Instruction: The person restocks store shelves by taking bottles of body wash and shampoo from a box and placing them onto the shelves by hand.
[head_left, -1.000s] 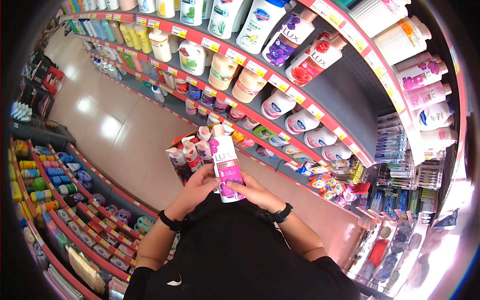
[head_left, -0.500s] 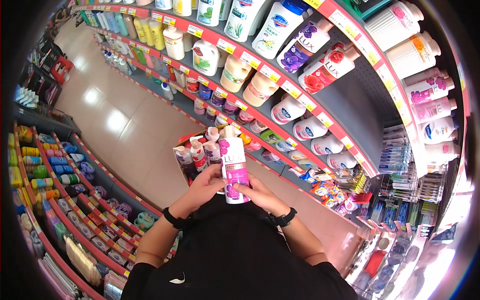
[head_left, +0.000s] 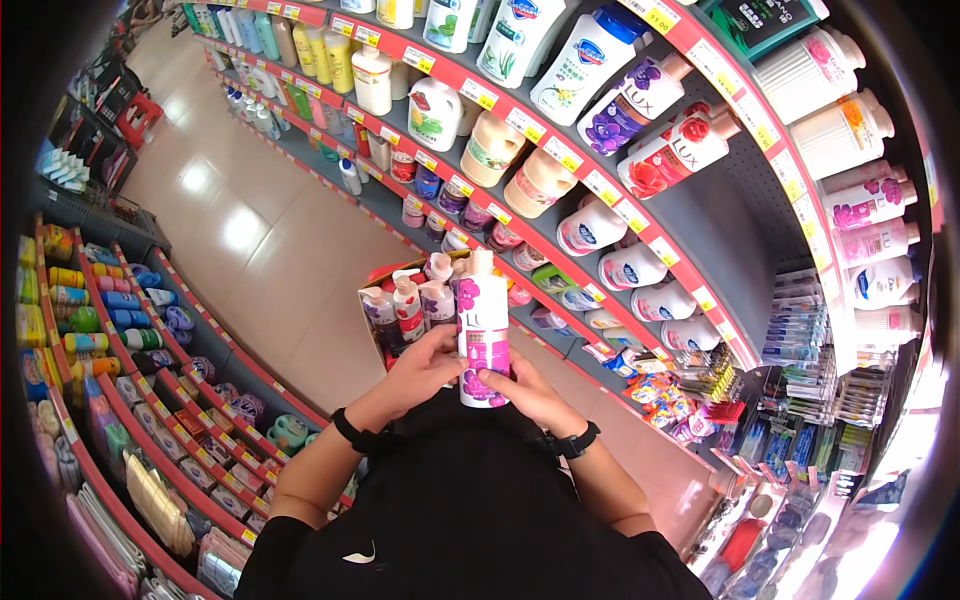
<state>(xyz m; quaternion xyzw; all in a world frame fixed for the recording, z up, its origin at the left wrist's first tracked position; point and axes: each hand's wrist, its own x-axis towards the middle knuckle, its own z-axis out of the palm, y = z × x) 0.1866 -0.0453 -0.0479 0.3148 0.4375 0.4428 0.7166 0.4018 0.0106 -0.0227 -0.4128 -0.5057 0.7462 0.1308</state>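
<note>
brightly lit — glare spots on the floor (head_left: 285, 275), blown-out lower right — fisheye-bent edges.

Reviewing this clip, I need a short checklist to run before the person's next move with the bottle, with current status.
1. Left hand on the white-and-pink bottle: ok.
2. Right hand on it too: ok.
3. Printed front turned toward the wearer: ok.
4. Print fully uncovered: not ok; the right hand overlaps its lower part.
5. Pale cap sealed: cannot tell; too small.
6. Bottle apart from the pump bottles behind: cannot tell; they overlap in view.
</note>
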